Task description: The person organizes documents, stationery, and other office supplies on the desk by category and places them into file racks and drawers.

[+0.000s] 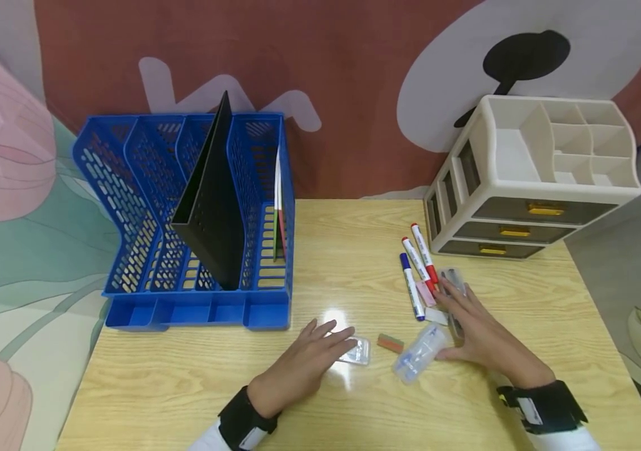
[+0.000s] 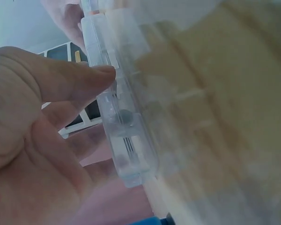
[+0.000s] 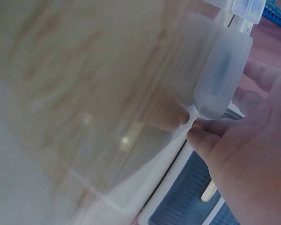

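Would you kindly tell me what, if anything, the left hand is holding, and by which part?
The left hand covers the left end of the flat clear case; whether it pinches or only touches it cannot be told.

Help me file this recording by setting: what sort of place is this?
Probably a study or office desk, though which I cannot tell: a wood-grain tabletop bearing a blue file rack, an off-white drawer organizer and loose marker pens.
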A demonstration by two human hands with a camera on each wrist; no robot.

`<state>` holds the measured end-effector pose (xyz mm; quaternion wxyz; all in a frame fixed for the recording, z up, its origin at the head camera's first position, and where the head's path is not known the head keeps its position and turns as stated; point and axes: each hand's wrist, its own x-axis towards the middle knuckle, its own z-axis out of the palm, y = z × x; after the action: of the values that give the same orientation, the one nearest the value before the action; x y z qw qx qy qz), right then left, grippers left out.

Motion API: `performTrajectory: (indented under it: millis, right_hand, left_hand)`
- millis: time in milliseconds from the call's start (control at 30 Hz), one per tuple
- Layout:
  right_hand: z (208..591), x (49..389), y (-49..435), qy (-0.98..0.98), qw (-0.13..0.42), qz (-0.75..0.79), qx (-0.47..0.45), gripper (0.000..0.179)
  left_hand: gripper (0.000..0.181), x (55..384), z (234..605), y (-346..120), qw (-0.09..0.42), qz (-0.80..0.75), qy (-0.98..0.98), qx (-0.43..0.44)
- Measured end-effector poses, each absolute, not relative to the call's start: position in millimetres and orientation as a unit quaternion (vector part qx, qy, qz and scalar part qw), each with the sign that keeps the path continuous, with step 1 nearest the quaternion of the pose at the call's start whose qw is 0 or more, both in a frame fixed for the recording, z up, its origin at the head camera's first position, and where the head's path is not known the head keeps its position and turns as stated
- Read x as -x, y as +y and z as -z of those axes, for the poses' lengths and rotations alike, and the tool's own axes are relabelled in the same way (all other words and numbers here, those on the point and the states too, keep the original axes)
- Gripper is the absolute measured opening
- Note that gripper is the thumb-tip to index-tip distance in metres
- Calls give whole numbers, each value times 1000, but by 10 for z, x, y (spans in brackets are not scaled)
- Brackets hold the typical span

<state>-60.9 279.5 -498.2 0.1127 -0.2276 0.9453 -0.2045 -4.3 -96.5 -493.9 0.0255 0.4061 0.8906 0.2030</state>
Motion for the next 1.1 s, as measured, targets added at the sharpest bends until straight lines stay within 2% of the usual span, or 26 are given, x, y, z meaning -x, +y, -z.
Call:
performTrajectory:
  millis: [133, 467, 767, 1100]
  right_hand:
    - [4974, 646, 2735, 943, 124, 211, 225, 118]
    - [4976, 751, 2588, 938, 121, 220, 239, 118]
    - [4966, 882, 2439, 934, 127, 223, 250, 117]
    - [4981, 1013, 2310, 927, 123, 234, 268, 119]
  left_hand:
    - [74, 77, 4941, -946, 15, -182, 896, -405]
    - [64, 161, 4910, -902, 36, -175, 911, -373]
    - [53, 244, 4843, -841, 91, -159, 934, -307]
    - [49, 398, 4869, -757, 26, -126, 952, -278]
